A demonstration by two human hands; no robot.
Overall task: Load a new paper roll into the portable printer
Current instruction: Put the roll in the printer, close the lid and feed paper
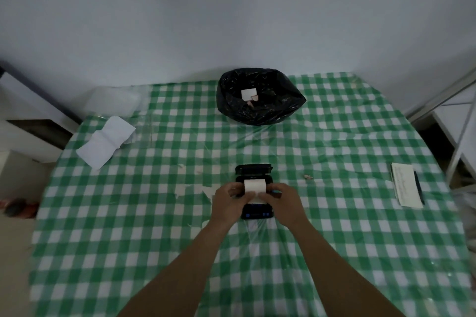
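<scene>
A tabletop [128, 213] in green-and-white check fills the view, seen from above. At far left lies a creased white paper [105, 140]. Near the middle, both hands meet over a small black printer [253, 213] with its lid [253, 169] flipped open away from the person. The left hand [230, 199] pinches the left end of a white roll [255, 186], and the right hand [283, 199] pinches the right end, fingers closed on it. The roll sits in or just over the open bay; which one cannot be told. Judging by this, the roll is going in, and feeding the paper end and shutting the lid remain. Behind the printer, a black bag [260, 96] holds paper scraps. At far right lie a notepad [405, 184] and a pen [419, 186]; the handwriting is too small to read. No brand is legible.
</scene>
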